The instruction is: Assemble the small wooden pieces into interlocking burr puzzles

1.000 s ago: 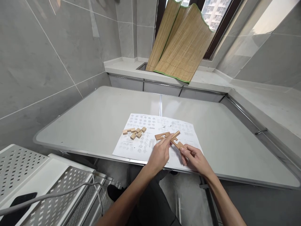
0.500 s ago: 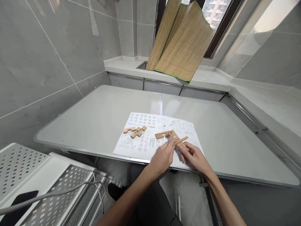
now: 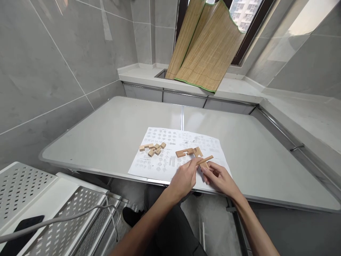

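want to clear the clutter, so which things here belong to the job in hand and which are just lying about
Likely part of the job:
wooden rod, in the left hand
notched piece, in the right hand
second brown piece
pale wooden blocks
printed sheet

Likely just lying about:
dark phone-like device
grey cable
slatted mat

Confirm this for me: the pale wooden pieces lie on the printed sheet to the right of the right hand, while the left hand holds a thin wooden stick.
One thing is wrong: in the head view, the pale wooden pieces lie on the printed sheet to the left of the left hand, which holds a thin wooden stick.
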The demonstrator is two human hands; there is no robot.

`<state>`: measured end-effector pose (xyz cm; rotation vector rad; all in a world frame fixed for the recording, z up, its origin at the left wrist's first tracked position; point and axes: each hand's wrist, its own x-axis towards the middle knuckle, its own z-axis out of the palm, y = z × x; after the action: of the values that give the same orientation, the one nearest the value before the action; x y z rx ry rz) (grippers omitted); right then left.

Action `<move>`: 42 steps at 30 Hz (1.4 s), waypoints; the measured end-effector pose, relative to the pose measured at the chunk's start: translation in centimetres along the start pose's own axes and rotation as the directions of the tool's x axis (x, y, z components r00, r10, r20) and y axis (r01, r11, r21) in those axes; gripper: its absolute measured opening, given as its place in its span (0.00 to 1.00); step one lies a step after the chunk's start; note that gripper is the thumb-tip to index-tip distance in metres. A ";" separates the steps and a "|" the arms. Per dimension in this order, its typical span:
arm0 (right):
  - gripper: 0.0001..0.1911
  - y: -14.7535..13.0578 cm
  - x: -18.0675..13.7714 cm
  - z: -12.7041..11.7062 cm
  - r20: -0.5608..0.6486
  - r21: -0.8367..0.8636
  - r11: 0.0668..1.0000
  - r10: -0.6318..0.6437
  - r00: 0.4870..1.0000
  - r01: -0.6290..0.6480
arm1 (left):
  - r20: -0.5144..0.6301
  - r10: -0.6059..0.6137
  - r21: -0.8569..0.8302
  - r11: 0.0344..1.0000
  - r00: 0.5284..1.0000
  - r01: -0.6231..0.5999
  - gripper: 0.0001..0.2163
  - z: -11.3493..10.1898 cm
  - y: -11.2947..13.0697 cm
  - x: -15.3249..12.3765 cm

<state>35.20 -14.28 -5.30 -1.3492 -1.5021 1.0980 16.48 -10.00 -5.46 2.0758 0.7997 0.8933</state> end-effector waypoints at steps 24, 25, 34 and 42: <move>0.21 0.8 0.5 0.1 -0.204 0.096 0.995 -0.011 0.979 0.031 | -0.311 0.081 0.347 0.937 0.947 0.033 0.08 -1.5 -0.8 2.0; 0.22 0.9 0.5 0.1 -0.210 0.089 0.995 -0.014 0.978 0.034 | -0.313 0.052 0.410 0.908 0.948 0.085 0.07 -2.0 -1.0 2.4; 0.23 1.1 0.6 0.2 -0.210 0.052 0.998 -0.036 0.977 0.047 | -0.163 -0.102 0.709 0.679 0.981 0.188 0.12 -4.3 -2.1 3.7; 0.21 1.1 0.7 0.2 -0.195 0.004 0.998 -0.068 0.978 0.071 | -0.274 -0.182 0.312 0.912 0.944 0.266 0.15 -5.9 0.4 4.2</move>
<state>35.30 -13.57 -6.43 -1.3455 -1.3872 0.9015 14.34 -4.87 -0.80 2.1325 1.3849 0.9365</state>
